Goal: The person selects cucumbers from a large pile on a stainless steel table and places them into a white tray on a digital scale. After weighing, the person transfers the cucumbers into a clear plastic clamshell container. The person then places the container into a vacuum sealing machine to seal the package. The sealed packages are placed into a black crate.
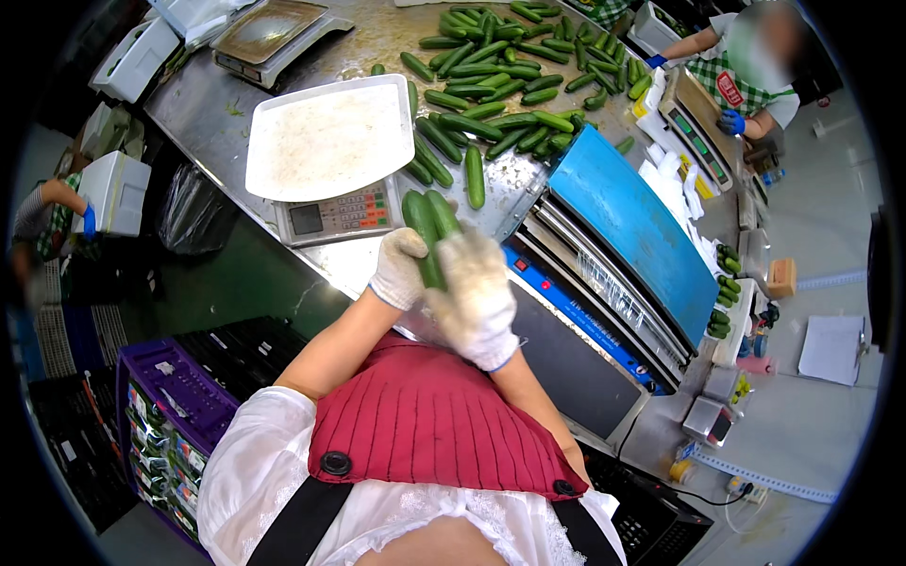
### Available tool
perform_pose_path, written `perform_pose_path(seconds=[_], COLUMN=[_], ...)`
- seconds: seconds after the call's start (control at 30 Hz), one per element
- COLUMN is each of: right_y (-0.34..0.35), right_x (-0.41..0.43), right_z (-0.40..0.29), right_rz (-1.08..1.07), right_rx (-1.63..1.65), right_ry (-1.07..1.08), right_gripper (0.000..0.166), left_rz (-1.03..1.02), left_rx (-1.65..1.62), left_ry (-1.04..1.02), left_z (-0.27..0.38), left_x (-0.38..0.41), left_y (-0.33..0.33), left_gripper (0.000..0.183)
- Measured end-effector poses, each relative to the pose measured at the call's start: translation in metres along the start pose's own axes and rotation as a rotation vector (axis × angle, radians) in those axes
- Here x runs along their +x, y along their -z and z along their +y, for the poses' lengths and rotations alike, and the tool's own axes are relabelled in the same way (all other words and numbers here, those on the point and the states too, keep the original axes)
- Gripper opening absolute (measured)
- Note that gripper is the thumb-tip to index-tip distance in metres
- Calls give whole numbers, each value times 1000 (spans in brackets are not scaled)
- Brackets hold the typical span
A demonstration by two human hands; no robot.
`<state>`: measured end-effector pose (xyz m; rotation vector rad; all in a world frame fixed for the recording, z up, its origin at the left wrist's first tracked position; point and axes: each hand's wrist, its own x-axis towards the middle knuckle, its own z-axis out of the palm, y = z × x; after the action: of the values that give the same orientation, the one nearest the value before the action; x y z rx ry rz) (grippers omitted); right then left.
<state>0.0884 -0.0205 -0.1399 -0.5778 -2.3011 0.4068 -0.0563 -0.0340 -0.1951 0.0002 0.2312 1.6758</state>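
Observation:
My left hand (398,270), in a white knit glove, grips two cucumbers (422,228) held side by side in front of my chest. Its thumb lies along their left side. My right hand (476,289), gloved the same way and blurred by motion, lies over the lower right of the cucumbers; whether its fingers grip them is hidden. Just beyond is a digital scale (336,216) bearing a white tray (329,138). A single cucumber (475,177) rests on the metal table (212,120) past my hands, close to a large loose pile of cucumbers (488,71).
At my right stands a blue film-wrapping machine (630,226) with its dark plate (573,354). A second scale (276,35) sits at the far left. Across the table a person (743,78) in blue gloves works by another scale (697,134). A purple crate (180,396) with wrapped packs stands lower left.

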Motion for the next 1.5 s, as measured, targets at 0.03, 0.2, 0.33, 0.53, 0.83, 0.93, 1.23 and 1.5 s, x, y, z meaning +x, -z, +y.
perform_pose_path(seconds=[0.03, 0.2, 0.33, 0.53, 0.83, 0.93, 1.23, 1.5], right_y=[-7, 20, 14, -10, -2, 5, 5, 15], right_x=[-2, -26, -38, -25, -14, -24, -27, -32], right_z=[-5, -3, 5, 1, 15, 34, 30, 32], right_rz=[-33, -277, 60, -72, -101, -102, -410, -507], right_rx=[-8, 348, 401, 937, 1416, 1907, 1615, 1469], right_ry=[73, 96, -326, -683, -1055, -1230, -1226, -1273], right_gripper=[62, 40, 34, 84, 45, 46, 46, 45], left_rz=[10, 27, 46, 76, -113, 129, -875, -686], left_rx=[-12, -163, -220, 208, 918, 1493, 2646, 2536], left_ry=[23, 83, 104, 34, 32, -257, -724, -180], left_z=[1, 16, 22, 4, 21, 49, 40, 43], left_x=[-1, -10, -11, -19, -18, -24, -26, -33], left_y=[-2, 11, 0, -1, -3, -21, -51, -48], left_gripper=[77, 69, 67, 72, 77, 81, 60, 60])
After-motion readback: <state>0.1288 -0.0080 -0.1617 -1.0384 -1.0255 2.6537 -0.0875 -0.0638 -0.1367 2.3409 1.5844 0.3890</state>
